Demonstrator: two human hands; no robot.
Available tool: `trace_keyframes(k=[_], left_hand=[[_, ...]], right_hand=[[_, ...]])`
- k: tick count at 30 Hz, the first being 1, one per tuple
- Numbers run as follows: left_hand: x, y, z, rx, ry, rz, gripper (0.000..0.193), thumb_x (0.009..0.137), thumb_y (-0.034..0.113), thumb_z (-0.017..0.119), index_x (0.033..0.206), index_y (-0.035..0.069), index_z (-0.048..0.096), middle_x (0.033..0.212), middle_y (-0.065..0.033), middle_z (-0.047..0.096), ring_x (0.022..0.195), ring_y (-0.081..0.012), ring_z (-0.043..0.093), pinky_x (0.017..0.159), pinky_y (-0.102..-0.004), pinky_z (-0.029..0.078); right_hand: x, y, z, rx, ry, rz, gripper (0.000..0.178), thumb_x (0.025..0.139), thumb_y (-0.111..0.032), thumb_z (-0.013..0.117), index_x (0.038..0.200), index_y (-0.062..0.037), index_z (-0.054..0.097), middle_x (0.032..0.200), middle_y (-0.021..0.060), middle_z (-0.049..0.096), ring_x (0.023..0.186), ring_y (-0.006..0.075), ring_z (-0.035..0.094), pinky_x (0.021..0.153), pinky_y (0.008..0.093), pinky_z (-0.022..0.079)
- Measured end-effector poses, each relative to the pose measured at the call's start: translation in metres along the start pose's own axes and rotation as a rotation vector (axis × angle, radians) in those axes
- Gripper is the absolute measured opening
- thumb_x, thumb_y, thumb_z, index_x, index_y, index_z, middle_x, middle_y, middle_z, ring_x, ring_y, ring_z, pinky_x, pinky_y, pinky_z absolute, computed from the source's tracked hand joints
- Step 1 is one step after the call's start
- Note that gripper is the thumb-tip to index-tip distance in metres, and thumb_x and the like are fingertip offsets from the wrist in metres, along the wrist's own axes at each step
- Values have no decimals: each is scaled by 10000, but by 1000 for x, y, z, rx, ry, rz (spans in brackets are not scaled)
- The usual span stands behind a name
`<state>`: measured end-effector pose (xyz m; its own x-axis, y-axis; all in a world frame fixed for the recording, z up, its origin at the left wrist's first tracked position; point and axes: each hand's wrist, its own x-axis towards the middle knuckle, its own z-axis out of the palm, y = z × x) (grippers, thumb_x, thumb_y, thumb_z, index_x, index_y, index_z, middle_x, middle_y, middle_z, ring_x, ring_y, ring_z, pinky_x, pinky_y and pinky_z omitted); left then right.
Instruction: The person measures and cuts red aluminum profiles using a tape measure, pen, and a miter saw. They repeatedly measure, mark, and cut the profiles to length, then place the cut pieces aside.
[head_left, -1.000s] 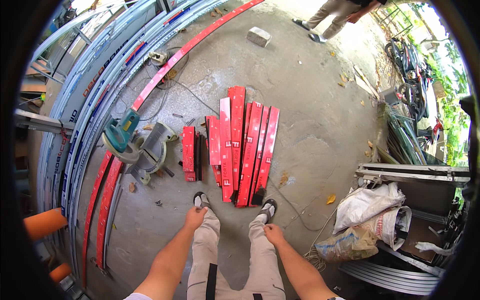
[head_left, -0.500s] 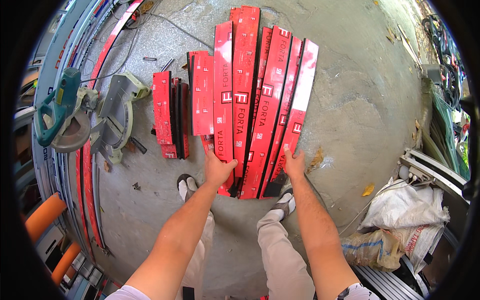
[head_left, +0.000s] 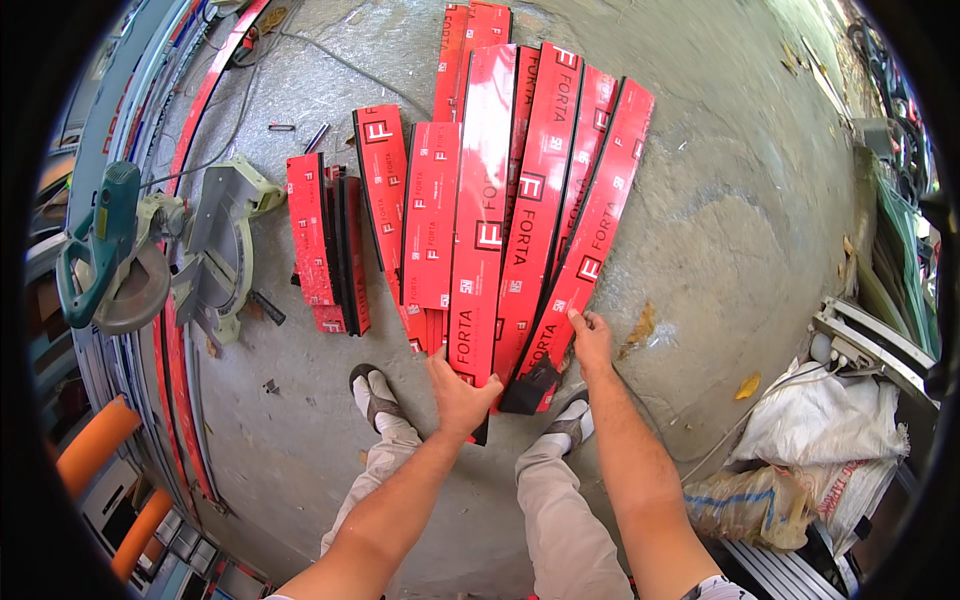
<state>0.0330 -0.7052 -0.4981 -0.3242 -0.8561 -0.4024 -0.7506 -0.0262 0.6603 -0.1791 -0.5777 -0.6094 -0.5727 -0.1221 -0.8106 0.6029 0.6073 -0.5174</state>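
Observation:
Several long strips covered in red printed film, with black edges, lie fanned out on the floor in front of me. My left hand [head_left: 462,398] is closed round the near end of one long red strip [head_left: 478,270], with the thumb on its right side. My right hand [head_left: 592,342] pinches the right edge of the outermost red strip [head_left: 592,255], which slants outward. A black piece [head_left: 530,388] lies over that strip's near end. Left of the held strip are a shorter red strip [head_left: 432,215] and a tilted one [head_left: 382,185].
A separate small stack of short red pieces [head_left: 315,230] lies to the left. Beyond it stands a miter saw [head_left: 105,245] with a cable on the floor. Long profiles line the left side. White sacks [head_left: 815,420] and metal lengths are at the right. My feet stand close to the strips.
My left hand has moved nearer and slightly right, with its long strip drawn toward me. The short strips on the left have spread apart. The outermost right strip slants further outward.

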Motion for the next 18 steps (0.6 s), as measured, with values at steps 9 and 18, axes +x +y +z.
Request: trace_keyframes(k=[9, 18], left_hand=[[14, 25, 17, 19, -143, -79, 925, 692, 307, 931, 1340, -112, 421, 1257, -276, 533, 1176, -390, 578, 1013, -479, 482], [44, 24, 26, -24, -252, -164, 842, 725, 415, 958, 1222, -91, 504, 1091, -202, 675, 1014, -281, 683, 868, -404, 563]], right_hand=[[-23, -27, 9, 337, -27, -34, 475, 1020, -357, 699, 1311, 7, 603, 1155, 120, 709, 1031, 217, 688, 893, 372, 554], [-38, -36, -6, 339, -270, -19, 449, 1011, -315, 711, 1327, -9, 625, 1235, 106, 705, 1096, 190, 674, 970, 366, 527]])
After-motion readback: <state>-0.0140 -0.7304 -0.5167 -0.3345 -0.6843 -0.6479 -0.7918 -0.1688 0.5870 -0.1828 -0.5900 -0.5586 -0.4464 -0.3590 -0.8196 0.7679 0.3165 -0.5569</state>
